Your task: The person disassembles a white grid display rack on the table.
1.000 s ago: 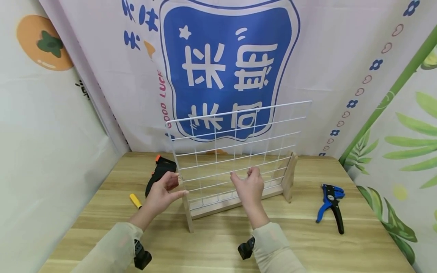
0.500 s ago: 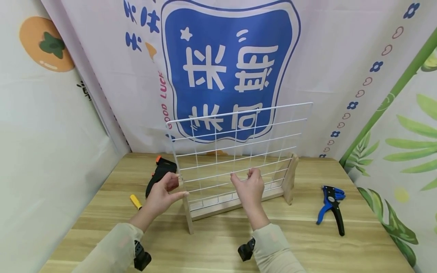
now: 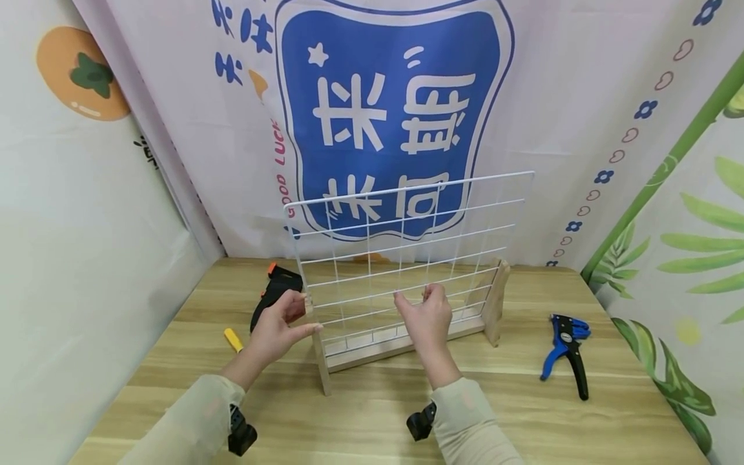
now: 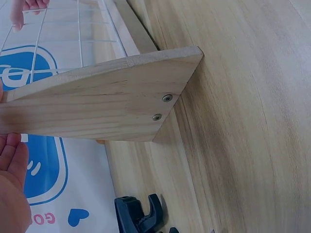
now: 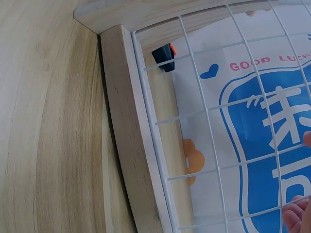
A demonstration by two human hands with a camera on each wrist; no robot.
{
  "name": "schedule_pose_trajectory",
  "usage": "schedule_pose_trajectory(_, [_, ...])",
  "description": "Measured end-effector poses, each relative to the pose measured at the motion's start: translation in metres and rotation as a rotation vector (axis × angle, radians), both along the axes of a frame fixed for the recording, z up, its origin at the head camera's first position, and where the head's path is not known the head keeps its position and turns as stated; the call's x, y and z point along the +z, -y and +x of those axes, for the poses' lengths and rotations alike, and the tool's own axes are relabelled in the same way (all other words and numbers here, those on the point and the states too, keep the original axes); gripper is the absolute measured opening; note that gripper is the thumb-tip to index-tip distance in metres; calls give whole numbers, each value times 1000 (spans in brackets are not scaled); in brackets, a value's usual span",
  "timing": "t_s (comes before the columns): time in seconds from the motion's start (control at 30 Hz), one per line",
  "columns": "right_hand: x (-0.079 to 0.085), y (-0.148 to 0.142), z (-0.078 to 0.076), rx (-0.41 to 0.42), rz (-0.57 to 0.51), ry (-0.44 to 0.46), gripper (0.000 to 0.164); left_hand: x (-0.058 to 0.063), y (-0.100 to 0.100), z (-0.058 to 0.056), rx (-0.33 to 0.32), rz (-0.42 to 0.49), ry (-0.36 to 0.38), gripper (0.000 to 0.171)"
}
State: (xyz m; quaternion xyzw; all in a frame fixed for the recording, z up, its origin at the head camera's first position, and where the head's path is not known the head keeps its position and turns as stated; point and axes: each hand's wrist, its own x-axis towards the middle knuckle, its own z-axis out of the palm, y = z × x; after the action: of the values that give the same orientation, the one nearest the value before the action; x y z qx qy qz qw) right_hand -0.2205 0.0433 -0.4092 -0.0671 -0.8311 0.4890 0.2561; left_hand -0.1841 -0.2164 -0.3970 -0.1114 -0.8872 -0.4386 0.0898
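A white wire grid panel [image 3: 383, 245] stands upright in a wooden stand with a light wood base bar [image 3: 378, 354]. My left hand [image 3: 276, 329] grips the upper part of the stand's left side panel [image 4: 107, 102], thumb on the near side and fingers on the far side. Two screw heads [image 4: 167, 98] show on that panel's outer face. My right hand [image 3: 427, 316] holds the grid low near its middle, thumb and fingers apart; in the right wrist view its fingertips [image 5: 294, 216] overlap the wires. The right side panel [image 3: 494, 303] stands untouched.
On the wooden table [image 3: 360, 420], blue and black wire strippers [image 3: 566, 352] lie to the right. A black tool with orange parts [image 3: 276, 294] lies behind my left hand, near a yellow handle [image 3: 233, 340]. A printed cloth [image 3: 244, 161] hangs behind the table.
Both hands keep their places on the stand and the grid. Only the head view has shifted slightly.
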Motion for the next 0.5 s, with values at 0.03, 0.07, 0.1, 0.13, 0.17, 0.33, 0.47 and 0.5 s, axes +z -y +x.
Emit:
schedule_pose_trajectory(0.03, [0, 0, 0, 0, 0, 0, 51, 0, 0, 0, 0, -2, 1, 47])
schedule_pose_trajectory(0.07, [0, 0, 0, -1, 1, 2, 51, 0, 0, 0, 2, -5, 3, 47])
schedule_pose_trajectory(0.1, [-1, 0, 1, -3, 4, 1, 50, -1, 0, 1, 4, -6, 8, 47])
schedule_pose_trajectory(0.13, [-1, 0, 1, -6, 8, -1, 50, -1, 0, 1, 5, -8, 13, 47])
schedule_pose_trajectory(0.17, [-1, 0, 1, -11, 12, -3, 50, -1, 0, 1, 5, -9, 17, 47])
schedule_pose_trajectory(0.33, [6, 0, 0, -46, 51, -87, 47, -1, 0, 3, 4, -27, 4, 48])
schedule_pose_trajectory(0.47, [23, 0, -5, -34, 58, -166, 47, 1, 0, 1, 16, -43, -4, 49])
schedule_pose_trajectory(0.5, [26, 1, -7, -27, 59, -165, 47, 1, 1, 1, 21, -44, -3, 49])
